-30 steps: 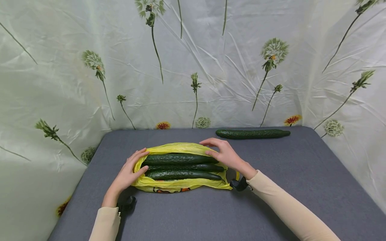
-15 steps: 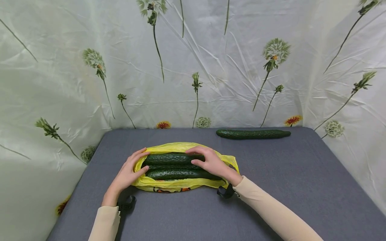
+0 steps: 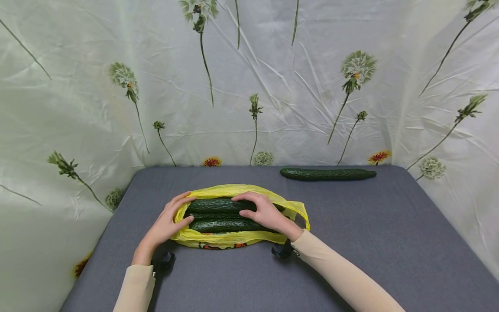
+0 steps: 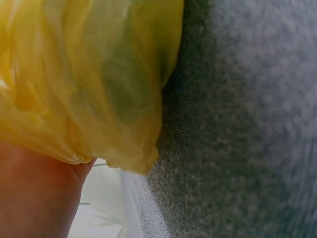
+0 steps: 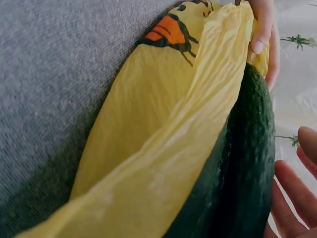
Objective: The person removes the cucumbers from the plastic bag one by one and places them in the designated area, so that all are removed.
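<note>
A yellow plastic bag lies with its mouth up on the grey table, several cucumbers side by side in it. The back cucumber and front cucumber show best. My left hand holds the bag's left end between thumb and fingers; the left wrist view has yellow film above the hand. Over the cucumbers, right of the bag's middle, is my right hand, thumb and fingers spread. In the right wrist view its fingers lie loosely beside a cucumber.
Another cucumber lies along the back edge of the grey table, right of the bag. Behind the table hangs a pale curtain printed with flowers. A bag handle loops out beside my right wrist.
My right hand has moved left from the bag's right rim to over the cucumbers inside. The right end of the bag now stands out as a loop behind the wrist. My left hand stays put.
</note>
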### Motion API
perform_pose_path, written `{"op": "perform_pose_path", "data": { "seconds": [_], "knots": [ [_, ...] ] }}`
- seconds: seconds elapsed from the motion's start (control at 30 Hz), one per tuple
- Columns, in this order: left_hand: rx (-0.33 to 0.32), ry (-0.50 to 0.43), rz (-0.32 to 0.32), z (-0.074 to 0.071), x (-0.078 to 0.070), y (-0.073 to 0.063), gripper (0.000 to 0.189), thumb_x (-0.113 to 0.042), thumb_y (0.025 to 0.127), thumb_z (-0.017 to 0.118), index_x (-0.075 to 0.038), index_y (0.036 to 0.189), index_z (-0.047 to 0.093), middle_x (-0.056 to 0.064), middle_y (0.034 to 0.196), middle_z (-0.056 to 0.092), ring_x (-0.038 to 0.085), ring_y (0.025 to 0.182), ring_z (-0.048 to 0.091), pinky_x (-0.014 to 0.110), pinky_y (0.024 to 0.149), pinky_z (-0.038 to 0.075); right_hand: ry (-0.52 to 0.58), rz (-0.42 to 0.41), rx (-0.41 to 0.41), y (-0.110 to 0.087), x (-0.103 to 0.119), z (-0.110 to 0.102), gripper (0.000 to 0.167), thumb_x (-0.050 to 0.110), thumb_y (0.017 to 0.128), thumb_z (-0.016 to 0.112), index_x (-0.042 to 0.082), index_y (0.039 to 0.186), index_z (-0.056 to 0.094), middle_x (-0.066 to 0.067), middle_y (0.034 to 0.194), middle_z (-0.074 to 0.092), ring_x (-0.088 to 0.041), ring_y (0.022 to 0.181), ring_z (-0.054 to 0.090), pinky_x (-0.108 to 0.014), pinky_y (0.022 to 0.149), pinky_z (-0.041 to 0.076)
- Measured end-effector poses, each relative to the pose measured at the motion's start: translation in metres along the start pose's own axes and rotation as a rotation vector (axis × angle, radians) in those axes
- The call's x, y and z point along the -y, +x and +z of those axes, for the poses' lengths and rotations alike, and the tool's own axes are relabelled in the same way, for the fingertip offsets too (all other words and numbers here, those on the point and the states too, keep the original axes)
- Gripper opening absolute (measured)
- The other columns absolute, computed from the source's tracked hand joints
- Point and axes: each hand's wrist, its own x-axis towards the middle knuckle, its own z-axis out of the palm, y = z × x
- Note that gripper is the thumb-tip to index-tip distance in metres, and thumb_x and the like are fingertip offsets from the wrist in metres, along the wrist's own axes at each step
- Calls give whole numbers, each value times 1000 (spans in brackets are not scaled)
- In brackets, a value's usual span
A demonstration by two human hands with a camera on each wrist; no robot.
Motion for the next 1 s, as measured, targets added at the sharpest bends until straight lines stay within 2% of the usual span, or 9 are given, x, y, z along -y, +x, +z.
{"op": "perform_pose_path", "data": {
  "seconds": [0.47,0.57,0.77,0.9,1.0],
  "knots": [
    [25,-25,2,-3,3,1,56,-23,92,66,-13,143,44,12,153,25,42,138,18,70,97,21,-45,33,65,15,-4,8,43,15,91,66,10,132,57,-4,133,56,-22,126,47,-40,103,36],
    [26,-29,0,-3,4,1,57,-23,92,66,-14,143,44,12,153,25,41,138,19,70,97,22,-108,36,67,17,-4,12,45,15,90,68,14,133,57,-2,133,55,-20,125,48,-39,102,38],
    [27,-27,-7,-4,5,1,58,-24,91,67,-14,143,43,13,152,25,42,138,21,69,97,23,-299,29,61,18,-6,20,50,21,88,71,24,135,55,2,134,55,-17,120,52,-38,92,45],
    [27,-26,-7,-4,6,2,58,-23,91,67,-14,143,43,13,152,26,42,137,21,69,97,23,-339,33,41,18,-7,22,51,21,88,71,26,135,55,4,134,55,-17,118,54,-34,81,49],
    [27,-21,-12,-3,5,2,58,-23,91,67,-14,143,43,13,152,26,42,137,22,69,97,24,-354,26,25,18,-8,23,50,21,87,71,26,135,56,4,132,56,-16,114,56,-28,67,47]
  ]
}}
